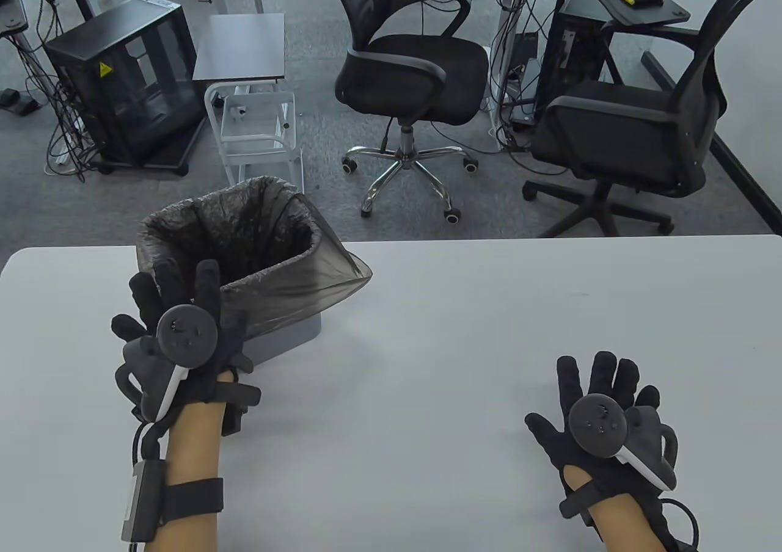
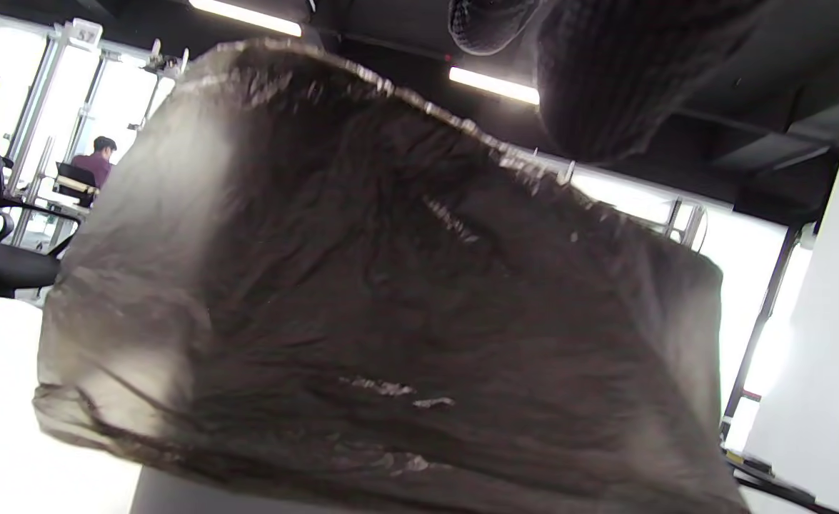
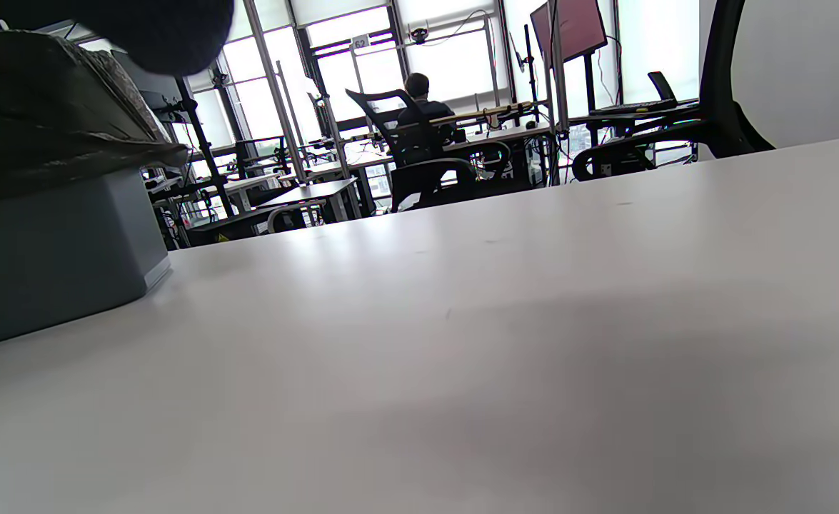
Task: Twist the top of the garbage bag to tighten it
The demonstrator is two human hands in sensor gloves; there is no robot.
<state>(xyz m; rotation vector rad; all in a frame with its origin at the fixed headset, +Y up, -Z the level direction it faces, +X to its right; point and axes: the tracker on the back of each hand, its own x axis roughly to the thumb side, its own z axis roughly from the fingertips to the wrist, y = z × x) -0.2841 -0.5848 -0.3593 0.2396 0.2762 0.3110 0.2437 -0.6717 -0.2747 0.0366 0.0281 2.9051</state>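
A translucent grey-black garbage bag (image 1: 287, 271) lines a grey bin (image 1: 287, 335) at the table's far left, its top folded open over the rim. The bag fills the left wrist view (image 2: 390, 321). The bin (image 3: 41, 250) and bag (image 3: 41, 121) show at the left of the right wrist view. My left hand (image 1: 177, 308) hovers with fingers spread at the bin's near left side, close to the bag; whether it touches I cannot tell. My right hand (image 1: 599, 393) rests flat and empty on the table at the near right, far from the bin.
The white table (image 1: 458, 344) stretches between the hands. Beyond its far edge stand two black office chairs (image 1: 409, 69) (image 1: 635, 124), a small white cart (image 1: 259, 127) and a black cabinet (image 1: 125, 82) on the carpet.
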